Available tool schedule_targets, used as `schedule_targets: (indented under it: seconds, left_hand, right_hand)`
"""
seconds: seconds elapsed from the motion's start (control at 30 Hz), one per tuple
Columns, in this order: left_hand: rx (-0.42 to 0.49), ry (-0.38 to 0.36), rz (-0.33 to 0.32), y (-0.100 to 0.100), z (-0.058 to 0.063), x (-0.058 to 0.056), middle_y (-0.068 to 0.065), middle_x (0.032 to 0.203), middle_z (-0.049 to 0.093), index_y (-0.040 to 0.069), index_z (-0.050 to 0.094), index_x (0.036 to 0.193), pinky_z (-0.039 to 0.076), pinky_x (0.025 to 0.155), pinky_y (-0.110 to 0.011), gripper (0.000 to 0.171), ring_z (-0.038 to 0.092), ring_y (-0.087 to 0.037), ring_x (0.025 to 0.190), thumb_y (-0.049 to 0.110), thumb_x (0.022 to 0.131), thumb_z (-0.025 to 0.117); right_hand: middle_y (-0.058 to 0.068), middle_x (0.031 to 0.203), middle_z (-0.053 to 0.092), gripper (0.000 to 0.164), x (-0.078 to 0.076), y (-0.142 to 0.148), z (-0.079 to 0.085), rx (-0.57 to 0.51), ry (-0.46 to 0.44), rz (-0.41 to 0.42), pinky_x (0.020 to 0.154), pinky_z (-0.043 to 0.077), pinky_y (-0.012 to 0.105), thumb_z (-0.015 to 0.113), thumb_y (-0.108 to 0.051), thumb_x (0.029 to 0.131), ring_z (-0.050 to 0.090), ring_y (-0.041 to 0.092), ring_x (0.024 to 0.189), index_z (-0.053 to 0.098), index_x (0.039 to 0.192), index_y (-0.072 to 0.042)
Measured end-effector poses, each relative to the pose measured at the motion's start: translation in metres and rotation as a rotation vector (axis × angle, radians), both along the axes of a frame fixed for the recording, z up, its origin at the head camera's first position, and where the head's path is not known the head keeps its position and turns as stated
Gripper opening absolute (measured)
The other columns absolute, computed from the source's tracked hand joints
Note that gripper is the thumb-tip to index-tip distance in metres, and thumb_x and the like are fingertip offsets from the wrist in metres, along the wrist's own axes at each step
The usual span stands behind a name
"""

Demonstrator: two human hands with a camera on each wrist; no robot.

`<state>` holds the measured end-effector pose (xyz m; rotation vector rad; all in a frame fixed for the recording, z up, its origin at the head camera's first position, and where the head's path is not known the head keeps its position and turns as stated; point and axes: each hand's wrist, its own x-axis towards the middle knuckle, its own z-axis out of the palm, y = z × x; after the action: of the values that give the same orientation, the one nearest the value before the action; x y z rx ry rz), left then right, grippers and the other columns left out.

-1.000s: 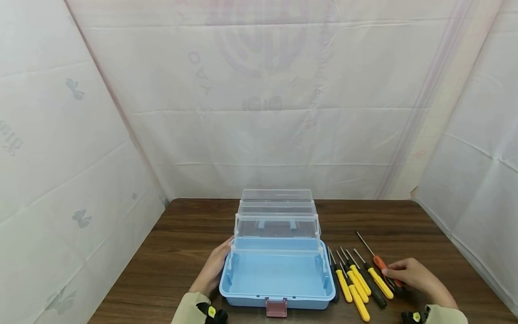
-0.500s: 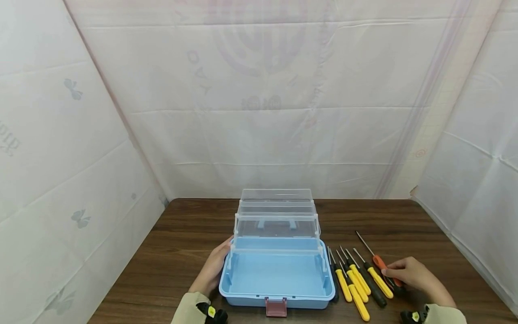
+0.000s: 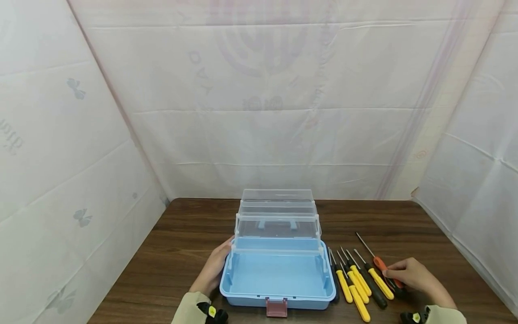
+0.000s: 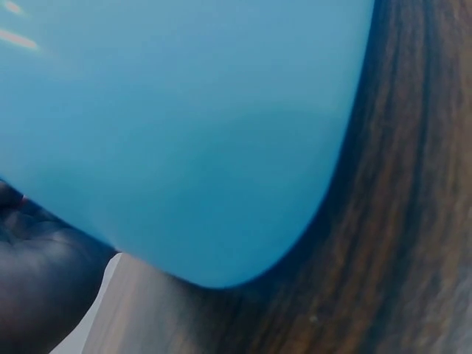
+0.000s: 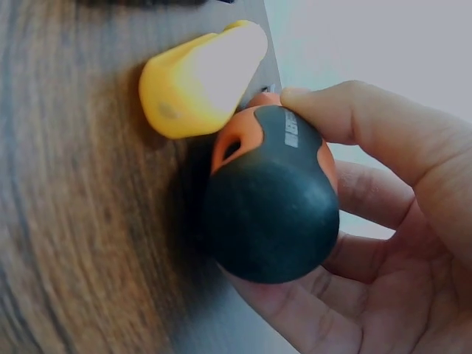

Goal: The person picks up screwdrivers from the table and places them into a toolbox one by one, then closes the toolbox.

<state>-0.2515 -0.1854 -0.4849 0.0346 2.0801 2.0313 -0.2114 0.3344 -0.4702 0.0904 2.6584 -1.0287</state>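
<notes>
A light blue toolbox stands open on the table, its clear tiered trays raised at the back. My left hand rests against the box's left side, fingers pointing away and fingertips partly hidden. In the left wrist view the blue wall fills most of the frame, with part of the hand beside it. To the right of the box, my right hand holds a screwdriver by its orange and black handle, thumb and fingers around it. Its shaft points away, low over the table.
Several screwdrivers with yellow or black handles lie close together between the box and my right hand. One yellow handle is right beside the held one. The brown wooden table is enclosed by white sheets.
</notes>
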Motion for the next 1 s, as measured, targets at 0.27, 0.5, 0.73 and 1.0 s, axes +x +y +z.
schedule_targets:
  seconds: [0.27, 0.5, 0.73, 1.0]
  left_hand:
    - [-0.001, 0.000, -0.002, 0.0001, 0.0001, 0.0003, -0.020, 0.157, 0.026, 0.008, 0.028, 0.151, 0.026, 0.112, -0.060, 0.050, 0.024, -0.042, 0.143, 0.027, 0.105, 0.029]
    - [0.012, 0.003, -0.014, -0.0006, -0.0004, -0.0004, -0.021, 0.157, 0.025, 0.006, 0.027, 0.151, 0.024, 0.113, -0.060, 0.050, 0.023, -0.042, 0.144, 0.027, 0.105, 0.029]
    - [0.011, 0.011, -0.018, -0.0004, -0.0009, -0.0006, -0.020, 0.157, 0.024, 0.006, 0.027, 0.151, 0.024, 0.113, -0.060, 0.050, 0.023, -0.042, 0.144, 0.026, 0.105, 0.028]
    - [-0.003, 0.006, -0.012, -0.0003, -0.0012, 0.0000, -0.020, 0.157, 0.025, 0.007, 0.027, 0.151, 0.026, 0.112, -0.060, 0.050, 0.024, -0.042, 0.143, 0.028, 0.105, 0.028]
  right_hand:
    - [0.006, 0.084, 0.071, 0.047, -0.0002, -0.0013, -0.0005, 0.005, -0.010, -0.019, 0.057, 0.051, 0.032, 0.070, -0.034, 0.086, 0.057, 0.015, 0.067, 0.070, 0.106, 0.008]
    - [0.006, 0.084, 0.071, 0.047, -0.0009, -0.0019, 0.0013, 0.000, -0.008, -0.008, 0.057, 0.051, 0.031, 0.070, -0.033, 0.085, 0.057, 0.015, 0.067, 0.069, 0.106, 0.009]
    - [0.010, 0.088, 0.072, 0.049, -0.0008, -0.0013, 0.0036, 0.012, -0.003, 0.009, 0.060, 0.052, 0.031, 0.070, -0.035, 0.086, 0.059, 0.014, 0.070, 0.069, 0.106, 0.009]
    - [0.012, 0.092, 0.072, 0.049, -0.0001, -0.0004, 0.0072, 0.020, 0.010, 0.032, 0.064, 0.053, 0.034, 0.068, -0.035, 0.087, 0.061, 0.014, 0.075, 0.069, 0.108, 0.009]
